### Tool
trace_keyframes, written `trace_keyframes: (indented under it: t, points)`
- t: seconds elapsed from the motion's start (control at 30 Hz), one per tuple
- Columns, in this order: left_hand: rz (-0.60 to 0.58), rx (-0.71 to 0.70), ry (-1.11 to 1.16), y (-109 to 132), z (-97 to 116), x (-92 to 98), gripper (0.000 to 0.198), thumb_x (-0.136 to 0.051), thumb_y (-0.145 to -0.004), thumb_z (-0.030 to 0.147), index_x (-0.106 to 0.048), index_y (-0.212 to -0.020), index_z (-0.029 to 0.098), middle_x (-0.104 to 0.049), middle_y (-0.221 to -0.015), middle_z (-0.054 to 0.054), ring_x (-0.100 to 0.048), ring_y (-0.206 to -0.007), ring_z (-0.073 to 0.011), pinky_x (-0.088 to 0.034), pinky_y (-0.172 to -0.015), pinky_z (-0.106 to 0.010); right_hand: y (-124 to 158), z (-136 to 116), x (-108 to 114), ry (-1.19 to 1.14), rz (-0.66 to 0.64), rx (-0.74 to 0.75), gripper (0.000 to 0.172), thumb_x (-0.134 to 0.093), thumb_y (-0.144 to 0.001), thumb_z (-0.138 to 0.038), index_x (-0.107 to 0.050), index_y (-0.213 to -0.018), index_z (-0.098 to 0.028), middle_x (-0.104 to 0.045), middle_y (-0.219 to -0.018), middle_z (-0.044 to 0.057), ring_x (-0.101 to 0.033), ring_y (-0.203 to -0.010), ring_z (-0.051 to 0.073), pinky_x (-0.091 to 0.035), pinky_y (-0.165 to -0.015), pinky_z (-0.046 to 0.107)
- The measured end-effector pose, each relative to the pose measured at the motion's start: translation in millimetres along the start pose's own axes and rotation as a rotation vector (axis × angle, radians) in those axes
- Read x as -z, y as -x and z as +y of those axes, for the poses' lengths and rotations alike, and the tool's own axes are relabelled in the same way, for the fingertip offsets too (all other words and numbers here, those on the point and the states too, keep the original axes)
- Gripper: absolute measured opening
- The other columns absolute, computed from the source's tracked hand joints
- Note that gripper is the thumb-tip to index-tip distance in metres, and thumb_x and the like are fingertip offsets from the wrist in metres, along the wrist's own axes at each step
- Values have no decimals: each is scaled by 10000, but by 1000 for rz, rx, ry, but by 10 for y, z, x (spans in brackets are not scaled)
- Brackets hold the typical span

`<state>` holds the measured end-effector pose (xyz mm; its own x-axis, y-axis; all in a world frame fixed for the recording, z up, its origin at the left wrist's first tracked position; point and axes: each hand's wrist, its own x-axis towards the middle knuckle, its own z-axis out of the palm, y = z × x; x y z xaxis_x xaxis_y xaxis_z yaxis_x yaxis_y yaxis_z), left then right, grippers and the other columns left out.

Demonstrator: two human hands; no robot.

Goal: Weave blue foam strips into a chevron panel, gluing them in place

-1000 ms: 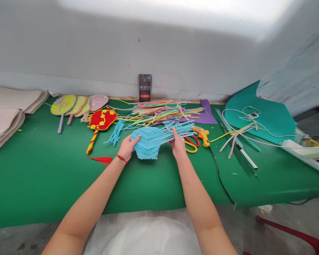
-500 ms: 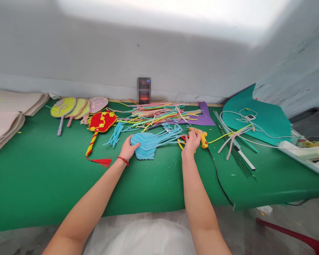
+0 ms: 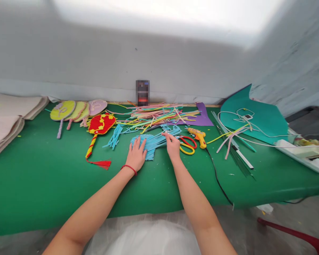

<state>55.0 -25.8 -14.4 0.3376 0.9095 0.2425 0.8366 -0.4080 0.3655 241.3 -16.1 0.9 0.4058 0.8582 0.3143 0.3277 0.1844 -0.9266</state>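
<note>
A blue panel of pipe cleaners [image 3: 150, 154] lies on the green table, its loose strips reaching to the right. Spread flat over its left part is my left hand [image 3: 136, 154], fingers apart. My right hand [image 3: 172, 146] is closed in a pinch on a blue pipe cleaner at the panel's right side; the fingertips partly hide it. Just right of that hand rest scissors [image 3: 188, 148] with red and yellow handles. A yellow glue gun [image 3: 199, 136] lies beyond them. Short blue pipe cleaners [image 3: 114, 136] are heaped left of the panel.
A red fan [image 3: 102, 124] with a tassel and several pastel fans [image 3: 63, 110] lie to the left. Behind the panel is a pile of coloured pipe cleaners [image 3: 154, 116]. Teal sheet [image 3: 266, 122], white cable and power strip [image 3: 297, 152] occupy the right. A phone-like object [image 3: 143, 92] leans on the wall.
My left hand has shifted from gripping the panel's left edge to lying flat on it. My right hand has moved left, away from the scissors and glue gun, to the blue strips.
</note>
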Motion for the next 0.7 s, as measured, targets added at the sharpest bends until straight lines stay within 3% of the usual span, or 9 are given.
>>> trace_keyframes:
  t: [0.13, 0.27, 0.37, 0.47, 0.57, 0.7]
  points:
    - [-46, 21, -75, 11, 0, -78, 479, -355, -920, 319, -421, -1386, 235, -309, -1506, -101, -252, -1393, -283, -186, -1117, -516, 8, 4, -19, 64, -43, 29, 349, -553, -791, -548, -727, -733, -251, -740, -821, -27, -661, -831, 179, -223, -1110, 442]
    - [-51, 28, -76, 11, 4, -49, 488, -365, -914, 330, -422, -1388, 232, -306, -1506, -103, -251, -1392, -290, -167, -1118, -533, 1, 19, -28, 55, -51, 2, 431, -548, -765, -616, -675, -602, -238, -730, -746, -37, -653, -769, 166, -237, -1104, 417]
    - [-41, 19, -71, 10, 7, -40, 485, -378, -913, 349, -430, -1381, 233, -315, -1501, -113, -250, -1392, -297, -138, -1117, -556, 3, 43, -46, 31, -39, -29, 563, -466, -797, -659, -543, -438, -233, -713, -665, -23, -644, -708, 158, -286, -1073, 392]
    - [-22, 13, -55, 6, 19, -33, 485, -395, -912, 381, -439, -1370, 226, -320, -1496, -126, -253, -1391, -300, -107, -1117, -574, 7, 55, -54, 60, -20, -25, 628, -364, -852, -650, -497, -401, -234, -712, -660, 11, -645, -704, 161, -303, -1053, 392]
    - [-2, 10, -6, 8, 50, 15, 470, -398, -917, 384, -459, -1345, 200, -329, -1490, -142, -248, -1392, -300, -78, -1115, -591, 8, 41, -49, 177, -25, 87, 592, -300, -921, -547, -627, -550, -221, -737, -834, 49, -654, -865, 180, -261, -1075, 420]
    - [65, -45, 173, 42, 93, 139, 383, -368, -932, 312, -505, -1277, 221, -410, -1445, -106, -345, -1348, -239, -138, -1130, -539, 19, 32, -69, 312, -84, 271, 369, -369, -931, -378, -695, -996, -216, -671, -1146, 77, -578, -1119, 187, -235, -1102, 435]
